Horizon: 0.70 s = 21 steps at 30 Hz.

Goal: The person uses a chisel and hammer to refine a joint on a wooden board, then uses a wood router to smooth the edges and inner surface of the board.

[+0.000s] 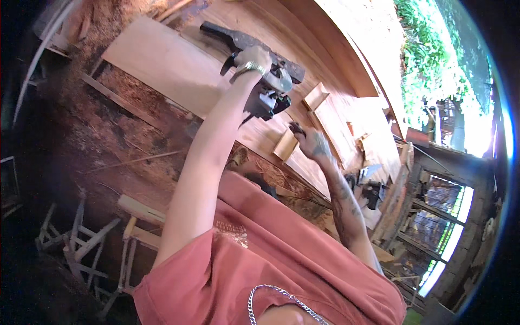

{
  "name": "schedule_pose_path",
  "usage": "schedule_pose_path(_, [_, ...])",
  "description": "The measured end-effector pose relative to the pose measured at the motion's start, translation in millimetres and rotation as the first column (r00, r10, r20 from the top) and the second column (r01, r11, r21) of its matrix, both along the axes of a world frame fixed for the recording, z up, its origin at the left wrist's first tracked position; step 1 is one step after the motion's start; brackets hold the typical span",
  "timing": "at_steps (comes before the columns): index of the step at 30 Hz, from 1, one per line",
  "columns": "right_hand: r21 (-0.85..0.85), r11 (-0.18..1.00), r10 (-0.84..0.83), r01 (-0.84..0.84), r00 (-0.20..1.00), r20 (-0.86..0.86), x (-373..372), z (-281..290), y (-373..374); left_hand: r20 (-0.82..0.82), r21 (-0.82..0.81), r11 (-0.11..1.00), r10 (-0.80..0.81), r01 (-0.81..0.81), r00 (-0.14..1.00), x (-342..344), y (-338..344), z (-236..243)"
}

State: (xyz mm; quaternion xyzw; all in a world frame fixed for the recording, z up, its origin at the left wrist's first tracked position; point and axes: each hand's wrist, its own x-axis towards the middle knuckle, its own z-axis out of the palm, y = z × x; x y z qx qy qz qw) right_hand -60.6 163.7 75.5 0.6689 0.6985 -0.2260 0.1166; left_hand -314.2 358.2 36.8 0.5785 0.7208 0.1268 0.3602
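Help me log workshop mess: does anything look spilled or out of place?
Yes: loose reddish-brown debris, seemingly sawdust, lies strewn left of the pale board; untidy and spilled-looking, though perhaps ordinary around woodwork.

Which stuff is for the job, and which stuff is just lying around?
Probably for the job:
Power tool, with the left hand on it
Wooden worktop
Small wooden piece near the right hand, perhaps

Probably just lying around:
Sawdust, upper left
Wooden frames, lower left
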Motion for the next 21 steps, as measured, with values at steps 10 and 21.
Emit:
schedule_pose_path(10, [0.222, 0.916, -0.212, 0.334, 0.873, -0.440, -33.8, -179.3, -4.8, 0.181, 0.193, 0.937, 0.256, -0.290, 0.950, -81.1, -112.3, -13.1])
schedule_pose_path(21, [-0.104, 0.777, -0.459, 0.620, 0.446, -0.768, -28.8, -194.3, 18.2, -0.173, 0.259, 0.964, 0.102, -0.054, 0.980, -69.8, -127.9, 36.4])
